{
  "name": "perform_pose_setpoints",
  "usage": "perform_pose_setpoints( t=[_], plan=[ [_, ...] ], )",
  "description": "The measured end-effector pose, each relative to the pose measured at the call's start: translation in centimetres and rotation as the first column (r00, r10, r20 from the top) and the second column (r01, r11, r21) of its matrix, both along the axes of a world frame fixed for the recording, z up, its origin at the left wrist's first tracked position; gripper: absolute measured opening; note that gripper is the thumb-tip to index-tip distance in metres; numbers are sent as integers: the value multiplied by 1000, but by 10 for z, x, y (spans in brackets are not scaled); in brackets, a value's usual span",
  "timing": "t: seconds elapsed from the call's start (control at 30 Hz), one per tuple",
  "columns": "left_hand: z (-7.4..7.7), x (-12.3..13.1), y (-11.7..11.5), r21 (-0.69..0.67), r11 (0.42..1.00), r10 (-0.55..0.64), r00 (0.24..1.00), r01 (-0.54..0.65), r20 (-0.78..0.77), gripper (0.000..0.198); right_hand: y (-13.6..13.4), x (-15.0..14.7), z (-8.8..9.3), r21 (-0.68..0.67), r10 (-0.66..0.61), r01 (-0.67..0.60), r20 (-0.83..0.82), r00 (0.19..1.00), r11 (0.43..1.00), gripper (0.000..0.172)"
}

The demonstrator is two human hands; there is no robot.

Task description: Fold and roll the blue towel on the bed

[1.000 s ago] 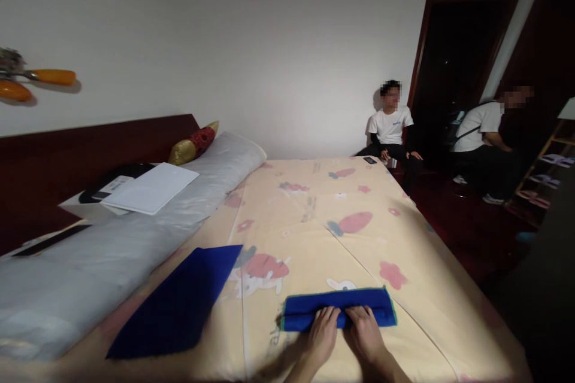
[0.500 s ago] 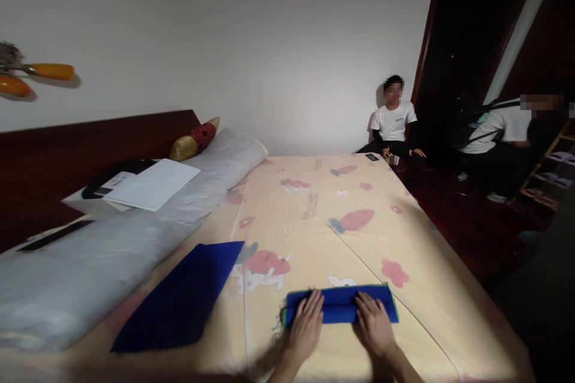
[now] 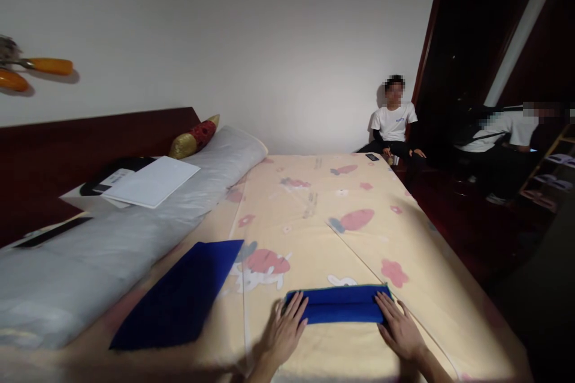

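head view. i see the folded blue towel (image 3: 342, 304) lying flat on the bed (image 3: 314, 215), near its front edge, long side running left to right. a thin green trim shows along the towel's far edge.

left hand (image 3: 284, 330) lies palm down at the towel's left end, fingers (image 3: 298, 309) spread and flat, tips touching the cloth; nothing is gripped. right hand (image 3: 399, 328) lies palm down at the towel's right end, fingers (image 3: 384, 305) likewise spread, tips on the corner; nothing is gripped. the two hands are well apart, with the full length of the towel between them.

a second blue cloth (image 3: 182, 296), darker and laid out flat, sits on the bed to the left of the towel, apart from it and from both hands. the sheet is pale yellow with red and blue prints.

along the left side of the bed runs a long grey bolster (image 3: 112, 245); on it rests a white sheet of paper (image 3: 151, 181) over some dark items i cannot make out. a red and gold cushion (image 3: 194, 137) leans at the bolster's far end against the dark headboard (image 3: 67, 155).

a person in a white shirt (image 3: 393, 125) sits by the far corner of the bed, beside a dark doorway (image 3: 467, 54). another person (image 3: 507, 137) is at the right edge, partly blurred.
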State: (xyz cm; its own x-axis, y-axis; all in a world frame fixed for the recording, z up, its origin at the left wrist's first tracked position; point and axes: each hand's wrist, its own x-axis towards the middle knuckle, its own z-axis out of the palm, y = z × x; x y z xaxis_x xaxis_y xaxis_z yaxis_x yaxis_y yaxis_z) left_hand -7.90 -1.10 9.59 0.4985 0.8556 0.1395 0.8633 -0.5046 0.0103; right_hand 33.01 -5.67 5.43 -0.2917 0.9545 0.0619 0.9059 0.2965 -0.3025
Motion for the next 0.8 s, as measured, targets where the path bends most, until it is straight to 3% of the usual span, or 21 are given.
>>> perform_pose_setpoints(
  t=[0.17, 0.27, 0.43, 0.6, 0.7, 0.8],
  plan=[
    [-3, -1, -9, -122, 992, 10, 1000, -14, -29, 59, -9, -8, -11, 184, -34, 19, 81, 996, 983, 57],
    [-5, 2, -13, -191, 978, 76, 997, -78, -19, 62, -16, -16, -15, 193, -136, 120, 75, 988, 974, 50],
    [8, 22, -1, -182, 965, 200, 978, -187, 53, 55, 0, -27, 15, 36, -224, 223, 27, 974, 974, 41],
    [19, 28, 18, -196, 966, 187, 980, -169, 76, 34, 20, -26, 41, -17, -229, 230, 39, 973, 973, 32],
    [20, 28, 16, -207, 961, 204, 976, -184, 75, 31, 16, -30, 42, 12, -244, 243, 46, 969, 970, 41],
    [18, 40, 7, -183, 963, 218, 971, -198, 94, 43, 11, -43, 41, 68, -260, 257, 37, 965, 964, 56]
  ],
)
